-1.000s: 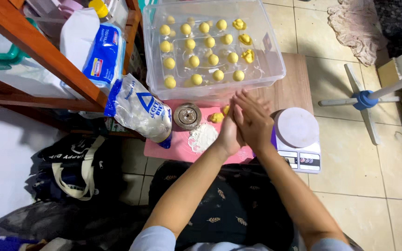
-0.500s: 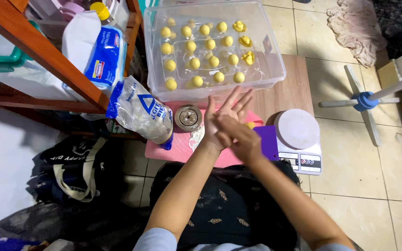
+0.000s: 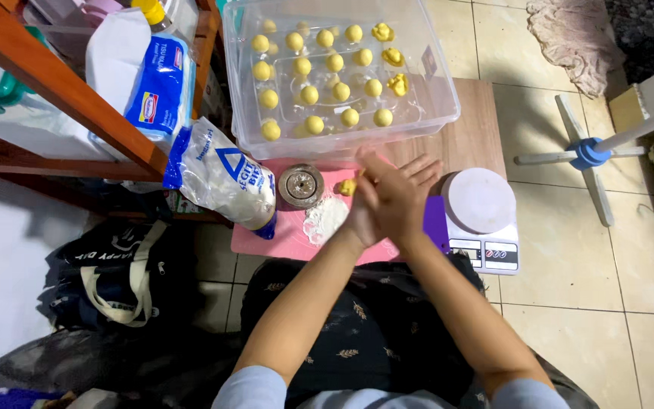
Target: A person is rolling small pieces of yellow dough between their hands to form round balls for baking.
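Beside pressed hands (image 3: 389, 201): round mould (image 3: 300, 185), scale (image 3: 482, 220), perhaps flour (image 3: 325, 218).

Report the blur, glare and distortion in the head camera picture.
Head view: the hands, left hand and right hand, pressed together, are smeared by motion blur at the fingertips; the clear plastic box of yellow dough balls stays fairly sharp, with faint glare on its walls; light is soft and even; the wide lens bends the wooden shelf rail at the edge.

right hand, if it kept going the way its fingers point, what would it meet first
Probably the clear plastic tub of yellow dough balls: the right hand has fingers aimed up-left toward its near wall, though its height above the table is unclear.
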